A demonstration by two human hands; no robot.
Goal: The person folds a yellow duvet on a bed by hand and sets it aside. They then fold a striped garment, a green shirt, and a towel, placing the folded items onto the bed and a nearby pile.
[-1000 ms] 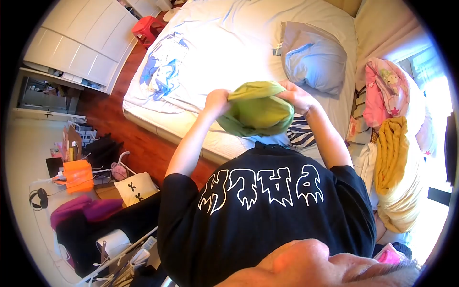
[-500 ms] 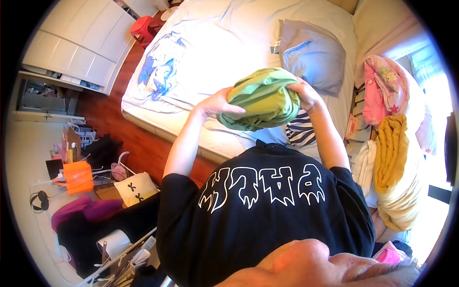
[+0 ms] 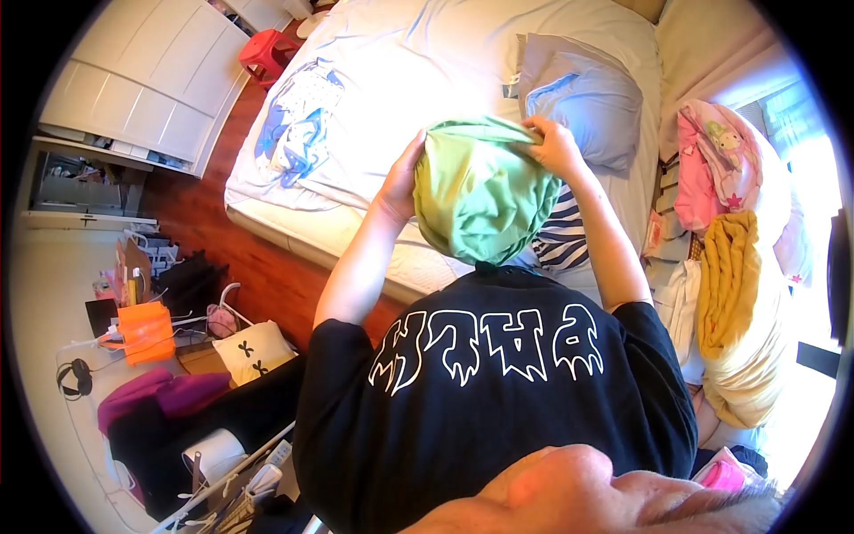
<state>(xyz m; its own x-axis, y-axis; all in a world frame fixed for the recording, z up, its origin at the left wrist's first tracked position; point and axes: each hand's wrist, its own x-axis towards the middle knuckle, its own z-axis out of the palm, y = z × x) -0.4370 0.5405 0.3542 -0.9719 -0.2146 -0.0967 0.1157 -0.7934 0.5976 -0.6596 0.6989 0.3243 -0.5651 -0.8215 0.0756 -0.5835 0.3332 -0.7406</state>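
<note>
- I am watching from the head camera as both hands are holding a green garment point(image 3: 476, 191) up in the air over the near edge of the bed point(image 3: 400, 80), in front of the black T-shirt point(image 3: 498, 392).
- The left hand point(image 3: 402, 173) is pressing flat against the garment's left side, fingers closed onto the cloth; the right hand point(image 3: 553, 142) is pinching the top right corner, also gripping fabric.
- The garment is hanging between the two hands, bunched and rounded, its long axis running downward from the upper edge toward the chest; the bulk is sagging below both hands.
- The right hand is sitting higher, on the top hem; the left hand is lower, along the side. Both are touching the cloth, so neither is nearer than the other.
- Just behind and below the garment, a striped cloth point(image 3: 560, 236) is lying on the bed, partly hidden; I cannot tell what piece it is.
- Beyond the right hand, a grey-blue pillow point(image 3: 583, 98) is resting on the sheet, and a blue-patterned cloth point(image 3: 298, 116) is lying well apart to the left.
- On the right, a yellow cloth point(image 3: 729, 276) and a pink cloth point(image 3: 712, 169) are heaped beside the bed.
</note>
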